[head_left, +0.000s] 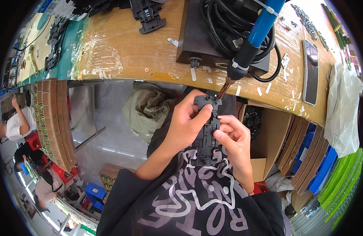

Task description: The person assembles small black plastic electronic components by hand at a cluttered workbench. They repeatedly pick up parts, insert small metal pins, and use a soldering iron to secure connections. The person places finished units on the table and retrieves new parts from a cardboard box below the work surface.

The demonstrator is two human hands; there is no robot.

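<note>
A long black moulded plastic part (206, 137) is held upright in front of my chest. My left hand (184, 128) is closed on its upper left side, with the thumb pressed on the front face. My right hand (236, 139) is curled at the right edge, index finger and thumb pinching there. A soldering iron (244, 53) with a blue handle slants down from above. Its copper-coloured tip (224, 89) reaches the part's upper right corner; whether it touches is hard to tell.
A black box with coiled cables (184, 43) stands on the taped bench (130, 59). More black plastic parts (147, 15) lie at the back. A phone (310, 72) lies to the right, above an open cardboard box (270, 137). Other people sit at far left.
</note>
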